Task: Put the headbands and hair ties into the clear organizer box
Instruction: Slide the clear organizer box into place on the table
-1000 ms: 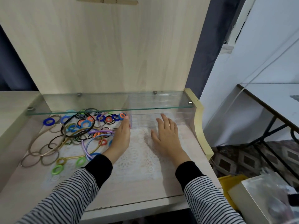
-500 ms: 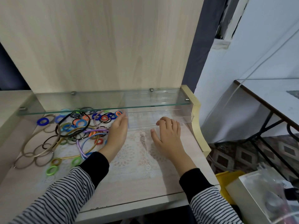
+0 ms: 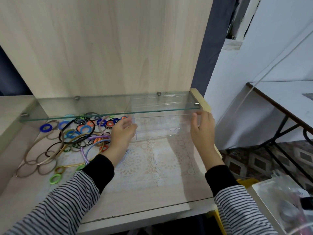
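Note:
The clear organizer box (image 3: 160, 128) lies on its side under the glass shelf (image 3: 105, 110), on a lace mat. My left hand (image 3: 122, 134) holds the box's left end, thumb at the front corner and fingers curved behind it. My right hand (image 3: 201, 131) is at the box's right end, fingers straight and thumb spread, touching it. A pile of coloured hair ties (image 3: 84, 128) and thin headbands (image 3: 42, 153) lies left of my left hand, partly under the shelf.
A wooden back panel (image 3: 105, 48) rises behind the shelf. The desk's raised right edge (image 3: 205, 102) is just beyond my right hand. A green hair tie (image 3: 55, 178) lies apart near the front left. A dark-framed table (image 3: 284, 99) stands to the right.
Both hands have lifted off the lace mat. My right hand moved right to the box's right end, and my left hand rose to its left end. The view tilted down slightly.

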The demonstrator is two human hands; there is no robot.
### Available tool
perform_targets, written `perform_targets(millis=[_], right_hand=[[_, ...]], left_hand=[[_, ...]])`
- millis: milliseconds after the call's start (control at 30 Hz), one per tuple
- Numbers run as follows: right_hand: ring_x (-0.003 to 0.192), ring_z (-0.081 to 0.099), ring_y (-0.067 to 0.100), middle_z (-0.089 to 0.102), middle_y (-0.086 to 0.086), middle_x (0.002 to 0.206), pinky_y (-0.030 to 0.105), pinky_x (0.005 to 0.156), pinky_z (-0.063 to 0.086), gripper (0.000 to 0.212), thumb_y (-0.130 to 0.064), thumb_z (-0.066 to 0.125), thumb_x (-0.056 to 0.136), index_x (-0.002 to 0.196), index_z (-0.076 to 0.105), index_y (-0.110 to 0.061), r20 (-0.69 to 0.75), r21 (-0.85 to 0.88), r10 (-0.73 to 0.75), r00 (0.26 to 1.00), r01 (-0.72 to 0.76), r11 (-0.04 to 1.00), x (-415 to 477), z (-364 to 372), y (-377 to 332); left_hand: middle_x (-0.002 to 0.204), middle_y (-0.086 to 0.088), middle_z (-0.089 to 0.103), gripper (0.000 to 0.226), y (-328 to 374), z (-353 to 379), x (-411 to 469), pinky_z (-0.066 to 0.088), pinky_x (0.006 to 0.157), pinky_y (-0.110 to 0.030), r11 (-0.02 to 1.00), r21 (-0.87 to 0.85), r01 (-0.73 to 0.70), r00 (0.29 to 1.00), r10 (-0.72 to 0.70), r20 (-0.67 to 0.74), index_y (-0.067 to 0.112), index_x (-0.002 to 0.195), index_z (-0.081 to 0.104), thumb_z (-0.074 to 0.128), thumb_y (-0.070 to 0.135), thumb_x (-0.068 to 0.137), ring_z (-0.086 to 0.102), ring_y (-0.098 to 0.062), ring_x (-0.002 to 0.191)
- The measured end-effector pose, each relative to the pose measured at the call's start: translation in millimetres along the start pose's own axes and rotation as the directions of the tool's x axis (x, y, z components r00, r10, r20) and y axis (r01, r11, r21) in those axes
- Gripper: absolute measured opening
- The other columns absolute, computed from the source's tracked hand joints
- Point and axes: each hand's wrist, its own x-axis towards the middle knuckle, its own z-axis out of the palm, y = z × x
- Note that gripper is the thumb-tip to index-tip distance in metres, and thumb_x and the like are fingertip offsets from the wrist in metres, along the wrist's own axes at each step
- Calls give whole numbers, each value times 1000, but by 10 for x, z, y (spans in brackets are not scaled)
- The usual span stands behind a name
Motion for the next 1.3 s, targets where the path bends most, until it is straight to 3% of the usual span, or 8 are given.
perform_targets(millis=[133,300,500,600,733,933,1067,1300], right_hand=[[99,51,35,51,19,117,37,85,41,30,-13,56,87,114,52,0,62,-166,66,996,-55,985,123,40,119],[92,54,31,38,16,127,27,77,37,37,-10,51,89,124,44,0,149,-87,165,975,-153,984,106,29,111],[109,48,34,48,23,124,30,87,36,41,-13,49,92,129,44,4,97,-79,197,976,-189,979,39,15,141],[105,50,37,56,25,116,39,89,39,40,-14,49,91,126,47,6,55,-119,178,983,-170,978,-48,12,156],[104,49,39,55,26,114,39,90,35,40,-14,50,89,125,50,5,8,-142,161,987,-158,977,-175,-1,138],[111,46,36,52,24,121,38,93,35,56,-29,44,84,129,47,3,21,-125,153,988,-149,981,-368,-72,167],[112,45,37,51,25,123,37,92,36,58,-30,42,82,129,47,4,14,-136,166,986,-163,977,-461,-94,184],[112,44,37,49,24,124,39,93,37,49,-20,54,88,130,47,5,10,-198,206,978,-200,960,-566,-99,219]], left_hand=[[118,-2,63,30,39,21,-17,51,97,-39,999,42,-17,999,19,-47,22,113,59,69,14,85,60,-18,111],[114,-2,63,32,62,32,-21,48,79,-28,999,26,35,998,-33,-47,15,117,59,68,13,86,60,-16,99],[105,-6,65,32,40,20,-86,44,65,-18,999,42,30,999,-28,-33,9,120,63,64,8,87,58,-9,78],[110,-6,66,32,8,19,-136,50,77,-22,999,39,14,999,-12,-35,8,119,64,64,7,87,62,-14,92],[111,-3,69,29,-57,-5,-214,50,100,-41,999,27,23,999,-22,-36,12,113,67,66,10,85,64,-19,106],[119,-3,67,28,-95,-45,-386,48,102,-45,999,28,18,1000,-17,-23,16,109,67,65,13,80,62,-20,112],[125,-2,65,23,-130,-60,-477,48,102,-45,1000,28,9,1000,-9,-15,28,96,66,60,9,83,60,-20,117],[117,-4,66,25,-226,-28,-590,50,100,-43,999,23,35,997,-33,-64,18,107,66,54,6,88,61,-21,110]])
